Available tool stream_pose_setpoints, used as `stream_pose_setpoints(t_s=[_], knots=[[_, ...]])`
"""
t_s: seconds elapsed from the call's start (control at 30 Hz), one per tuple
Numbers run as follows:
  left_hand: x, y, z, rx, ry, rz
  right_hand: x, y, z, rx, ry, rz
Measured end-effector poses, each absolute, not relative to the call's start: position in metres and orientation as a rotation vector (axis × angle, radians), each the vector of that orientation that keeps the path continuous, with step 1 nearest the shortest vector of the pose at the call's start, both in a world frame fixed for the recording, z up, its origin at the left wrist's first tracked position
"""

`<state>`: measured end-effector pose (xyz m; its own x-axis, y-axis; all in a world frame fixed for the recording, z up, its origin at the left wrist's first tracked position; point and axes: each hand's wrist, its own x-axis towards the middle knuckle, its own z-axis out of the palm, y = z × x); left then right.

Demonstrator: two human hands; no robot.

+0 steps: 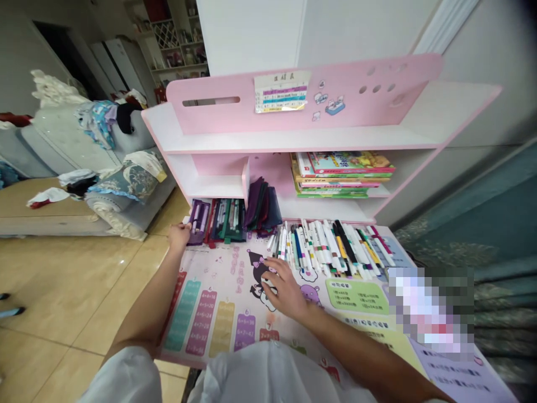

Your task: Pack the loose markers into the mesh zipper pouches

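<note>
My left hand [179,235] is at the desk's left edge, its fingertips against the left end of a purple pouch [198,221] with pens inside. Whether the fingers grip the pouch is hard to make out. More filled pouches in red, dark blue and green [227,220] lie beside it. Dark mesh pouches [262,208] are piled to their right. My right hand [282,284] hovers over or rests on the printed desk mat [226,268], fingers apart and holding nothing. Beyond it, many markers [323,246] lie side by side in a wide row.
A pink and white shelf unit [293,140] stands at the back of the desk, with stacked books [344,173] on its right side. A blurred-out object [432,313] lies at the right. A sofa [54,151] with clothes is at the left, and a curtain [482,224] hangs at the right.
</note>
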<state>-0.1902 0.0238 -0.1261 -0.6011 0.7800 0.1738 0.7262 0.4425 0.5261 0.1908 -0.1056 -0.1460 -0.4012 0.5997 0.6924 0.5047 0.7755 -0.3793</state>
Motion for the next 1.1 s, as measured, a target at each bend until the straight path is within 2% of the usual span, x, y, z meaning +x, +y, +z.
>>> stream_pose_setpoints(t_s=[0.27, 0.53, 0.67, 0.73, 0.93, 1.1], knots=[[-0.177, 0.028, -0.128, 1.342, 2.625, 0.737, 0.187, -0.106, -0.147, -0.713, -2.059, 0.232], [-0.15, 0.013, -0.107, 1.446, 2.738, 0.868, 0.19, -0.105, -0.147, -0.697, -2.033, 0.267], [-0.096, 0.015, -0.088, 1.819, 2.54, 0.993, 0.192, -0.103, -0.147, -0.68, -2.016, 0.306], [-0.062, 0.021, -0.083, 1.984, 2.391, 0.925, 0.194, -0.103, -0.147, -0.667, -2.006, 0.309], [0.002, 0.038, -0.078, 2.123, 2.179, 0.645, 0.198, -0.101, -0.147, -0.628, -1.989, 0.275], [0.01, 0.034, -0.085, 2.112, 2.209, 0.704, 0.2, -0.098, -0.149, -0.655, -1.987, 0.301]])
